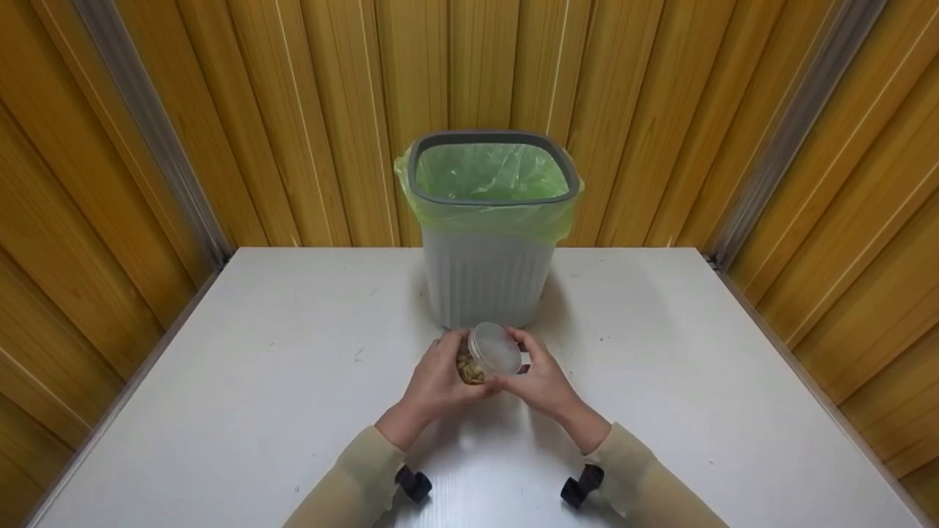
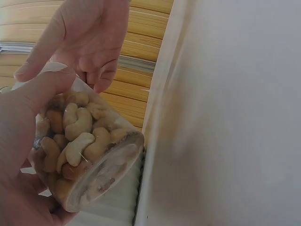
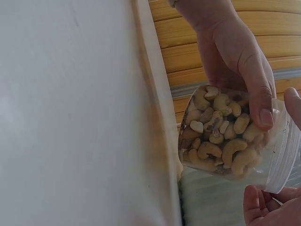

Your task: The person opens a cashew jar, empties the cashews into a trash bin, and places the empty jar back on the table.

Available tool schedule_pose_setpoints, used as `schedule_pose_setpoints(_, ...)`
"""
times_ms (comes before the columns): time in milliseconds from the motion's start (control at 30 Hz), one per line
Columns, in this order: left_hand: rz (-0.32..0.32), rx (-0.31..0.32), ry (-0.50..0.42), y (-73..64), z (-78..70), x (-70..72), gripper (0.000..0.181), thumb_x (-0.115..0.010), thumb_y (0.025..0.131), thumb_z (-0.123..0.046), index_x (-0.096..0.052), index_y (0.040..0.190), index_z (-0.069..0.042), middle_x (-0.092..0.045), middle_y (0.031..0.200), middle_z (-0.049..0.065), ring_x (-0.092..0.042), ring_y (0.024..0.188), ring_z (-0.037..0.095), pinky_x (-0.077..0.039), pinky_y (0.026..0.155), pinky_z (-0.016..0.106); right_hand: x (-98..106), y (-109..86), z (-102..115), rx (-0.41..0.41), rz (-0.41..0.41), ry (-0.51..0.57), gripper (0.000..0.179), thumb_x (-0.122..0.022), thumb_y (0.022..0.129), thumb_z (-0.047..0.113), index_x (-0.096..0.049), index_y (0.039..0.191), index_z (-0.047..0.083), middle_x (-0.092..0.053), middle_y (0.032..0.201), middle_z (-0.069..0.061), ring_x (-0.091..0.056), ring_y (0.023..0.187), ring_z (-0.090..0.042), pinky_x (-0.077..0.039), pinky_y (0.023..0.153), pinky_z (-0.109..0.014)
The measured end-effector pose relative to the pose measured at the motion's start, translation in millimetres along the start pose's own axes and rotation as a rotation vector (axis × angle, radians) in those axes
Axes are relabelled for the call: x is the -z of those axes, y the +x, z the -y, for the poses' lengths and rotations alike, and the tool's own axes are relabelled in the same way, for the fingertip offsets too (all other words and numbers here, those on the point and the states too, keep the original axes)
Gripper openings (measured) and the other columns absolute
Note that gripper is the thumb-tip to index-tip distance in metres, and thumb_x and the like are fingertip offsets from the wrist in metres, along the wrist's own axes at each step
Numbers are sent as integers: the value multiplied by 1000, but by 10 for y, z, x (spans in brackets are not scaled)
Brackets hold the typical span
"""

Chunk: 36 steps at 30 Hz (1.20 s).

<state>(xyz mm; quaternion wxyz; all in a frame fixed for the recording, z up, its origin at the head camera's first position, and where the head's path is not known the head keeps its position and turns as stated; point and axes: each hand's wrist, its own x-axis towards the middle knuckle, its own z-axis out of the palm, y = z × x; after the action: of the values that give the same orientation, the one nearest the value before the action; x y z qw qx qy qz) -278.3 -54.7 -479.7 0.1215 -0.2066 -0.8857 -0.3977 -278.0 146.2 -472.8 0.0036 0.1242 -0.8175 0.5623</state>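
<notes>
A clear plastic jar [image 1: 469,368] is held tilted over the table, its top turned to the right. Cashew nuts [image 2: 77,125] fill much of it, seen through the wall in both wrist views. My left hand [image 1: 440,378] grips the jar's body, the thumb lying along its side. A translucent round lid [image 1: 497,350] sits on the jar's mouth, with a ridged edge in the right wrist view. Around that lid, my right hand [image 1: 541,381] pinches with thumb and fingertips on opposite sides.
Just beyond the hands stands a light grey trash bin [image 1: 488,275] with a dark rim [image 1: 493,199] and a green bag [image 1: 499,172] lining it. Both are on a white table [image 1: 293,367]. Wood-patterned walls [image 1: 323,110] enclose the back and sides.
</notes>
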Motion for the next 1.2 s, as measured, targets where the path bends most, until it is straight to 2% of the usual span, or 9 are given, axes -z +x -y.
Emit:
schedule_pose_setpoints(367, 32, 3, -6, -6, -13, 30, 84, -90, 75, -45, -52, 140, -7, -64, 129, 12, -61, 116, 30, -54, 96, 51, -11, 16, -31, -5, -16, 28, 82, -91, 78, 26, -50, 145, 4, -54, 137, -16, -49, 122, -28, -45, 88, -34)
schedule_pose_setpoints(833, 56, 26, -51, 0, -19, 55, 82, -91, 75, -43, -54, 139, -8, -65, 126, 12, -61, 114, 29, -53, 95, 51, -12, 44, -76, 18, -27, 73, 75, -91, 76, 18, -54, 140, 5, -55, 132, -17, -51, 119, -29, -49, 88, -35)
schedule_pose_setpoints(1200, 58, 11, -31, 1, -23, 70, 82, -91, 74, -43, -54, 139, -8, -66, 124, 10, -62, 111, 27, -54, 94, 49, -3, 44, -121, 44, -4, 100, 72, -91, 76, 17, -55, 138, 6, -56, 132, -17, -50, 119, -32, -50, 90, -36)
